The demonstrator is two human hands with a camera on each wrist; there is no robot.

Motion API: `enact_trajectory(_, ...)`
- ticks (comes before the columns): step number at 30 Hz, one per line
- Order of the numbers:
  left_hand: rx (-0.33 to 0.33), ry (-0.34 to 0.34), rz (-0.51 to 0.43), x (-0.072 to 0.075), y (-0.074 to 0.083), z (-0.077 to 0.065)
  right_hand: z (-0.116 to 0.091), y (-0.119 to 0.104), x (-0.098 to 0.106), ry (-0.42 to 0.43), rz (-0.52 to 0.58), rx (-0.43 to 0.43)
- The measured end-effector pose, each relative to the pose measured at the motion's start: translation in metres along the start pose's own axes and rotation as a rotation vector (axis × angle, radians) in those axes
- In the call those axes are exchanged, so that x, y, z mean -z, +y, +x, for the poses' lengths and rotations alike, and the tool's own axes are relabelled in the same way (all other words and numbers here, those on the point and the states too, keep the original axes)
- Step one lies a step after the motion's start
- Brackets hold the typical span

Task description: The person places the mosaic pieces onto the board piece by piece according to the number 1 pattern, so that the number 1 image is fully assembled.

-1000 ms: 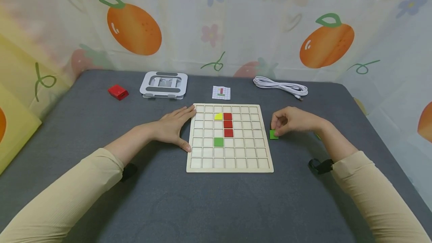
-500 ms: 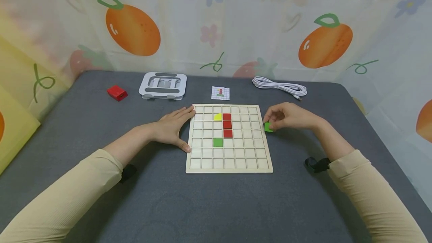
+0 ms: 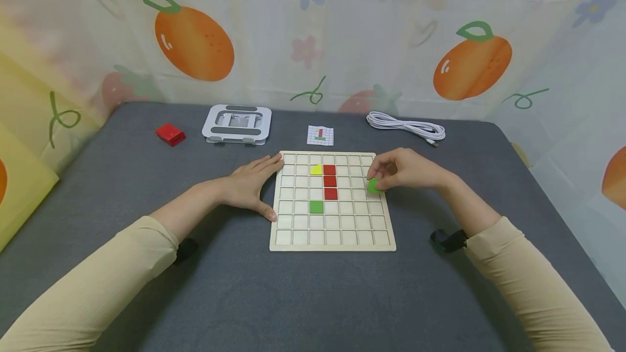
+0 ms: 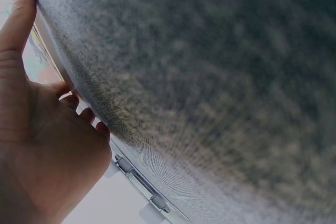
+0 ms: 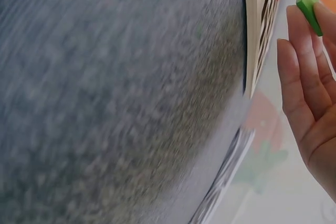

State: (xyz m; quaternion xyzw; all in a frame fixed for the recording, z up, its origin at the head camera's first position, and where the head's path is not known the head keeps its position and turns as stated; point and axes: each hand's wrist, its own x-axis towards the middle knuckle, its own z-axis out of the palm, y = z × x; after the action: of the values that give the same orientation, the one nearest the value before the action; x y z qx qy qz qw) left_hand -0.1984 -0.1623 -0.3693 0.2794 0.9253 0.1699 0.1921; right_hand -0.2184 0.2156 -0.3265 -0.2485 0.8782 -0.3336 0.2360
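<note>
A pale wooden grid board [image 3: 332, 247] lies in the middle of the table. In its cells sit a yellow piece [image 3: 316, 169] with a cut corner, a column of red square tiles [image 3: 330, 181] and one green tile [image 3: 316, 207]. My left hand [image 3: 246, 183] rests at the board's left edge, thumb and fingers spread along it. Over the board's right side, my right hand [image 3: 408, 170] pinches a green square tile [image 3: 374, 185] between thumb and fingers. The right wrist view shows this tile [image 5: 308, 8] tilted at the fingertips, raised above the board.
Behind the board lies a small printed pattern card [image 3: 320, 136]. A coiled white cable [image 3: 406, 125] is at the back right. A white and grey folded stand [image 3: 237, 124] and a red object [image 3: 170, 134] lie at the back left. A patterned curtain [image 3: 274, 31] hangs behind the table.
My right hand has lifted the green tile from the table right of the board and carried it left over the board's right columns. My left hand has stayed in place.
</note>
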Motion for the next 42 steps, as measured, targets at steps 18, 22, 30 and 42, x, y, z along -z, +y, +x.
enact_trajectory(18, 0.020, -0.017, -0.002, 0.001, 0.001, -0.001, 0.021, -0.032, -0.021, -0.035, -0.074, 0.091)
enact_trajectory(22, 0.021, -0.015, 0.002, 0.001, 0.002, -0.001, 0.028, -0.039, -0.027, -0.042, -0.069, 0.133)
enact_trajectory(30, 0.021, -0.016, 0.004, 0.001, 0.002, -0.001, 0.037, -0.051, -0.038, -0.069, -0.041, 0.176)
enact_trajectory(42, 0.015, -0.010, 0.005, -0.001, 0.001, 0.000, 0.047, -0.055, -0.049, -0.127, -0.121, 0.145)
